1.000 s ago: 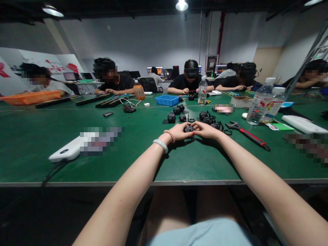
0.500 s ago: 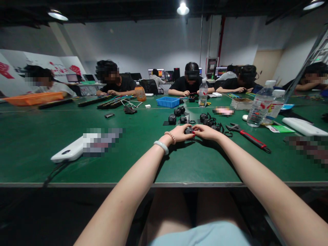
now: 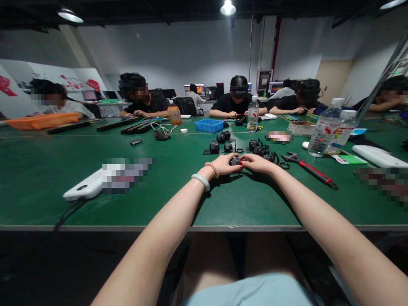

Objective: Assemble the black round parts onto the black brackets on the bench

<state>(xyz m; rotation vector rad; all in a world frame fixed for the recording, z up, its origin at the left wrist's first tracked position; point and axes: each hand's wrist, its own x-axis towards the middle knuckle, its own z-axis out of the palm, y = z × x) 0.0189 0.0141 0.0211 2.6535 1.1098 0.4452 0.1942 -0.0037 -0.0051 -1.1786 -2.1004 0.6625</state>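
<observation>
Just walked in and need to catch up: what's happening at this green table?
A person seated at the green table holds a small black part between both hands, left hand and right hand, fingertips pinching it just above the tabletop. More black parts lie beyond the hands, a red-handled wrench to the right, water bottles farther right. Other people work along the far side.

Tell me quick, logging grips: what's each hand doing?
Left hand: closed on the small black part.
Right hand: closed on the same part.
</observation>
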